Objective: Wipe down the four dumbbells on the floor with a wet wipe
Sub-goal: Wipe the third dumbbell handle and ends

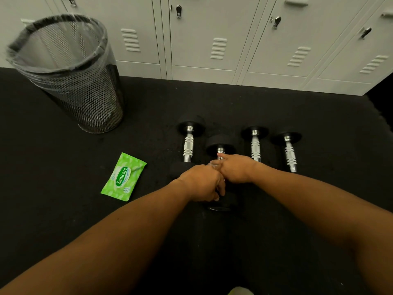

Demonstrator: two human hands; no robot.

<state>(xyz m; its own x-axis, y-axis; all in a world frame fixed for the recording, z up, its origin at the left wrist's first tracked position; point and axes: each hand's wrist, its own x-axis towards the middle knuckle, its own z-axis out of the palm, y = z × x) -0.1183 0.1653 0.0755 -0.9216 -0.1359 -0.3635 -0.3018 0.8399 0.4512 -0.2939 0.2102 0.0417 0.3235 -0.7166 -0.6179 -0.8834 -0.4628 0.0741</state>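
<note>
Four dumbbells with black heads and chrome handles lie side by side on the black floor. The first dumbbell (188,145) is at the left, the third dumbbell (255,146) and fourth dumbbell (289,153) at the right. Both hands are on the second dumbbell (220,144). My left hand (203,184) is closed around its near end, just above the near head. My right hand (236,169) is pressed over its handle, index finger pointing at the far head. A small bit of pale wet wipe (213,165) shows at the right hand's thumb, between the hands; most of it is hidden.
A green packet of wet wipes (123,177) lies on the floor left of the dumbbells. A black mesh bin (85,99) with a clear liner stands at the back left. Grey lockers (212,50) line the back wall. A light shoe tip (240,291) shows at the bottom edge.
</note>
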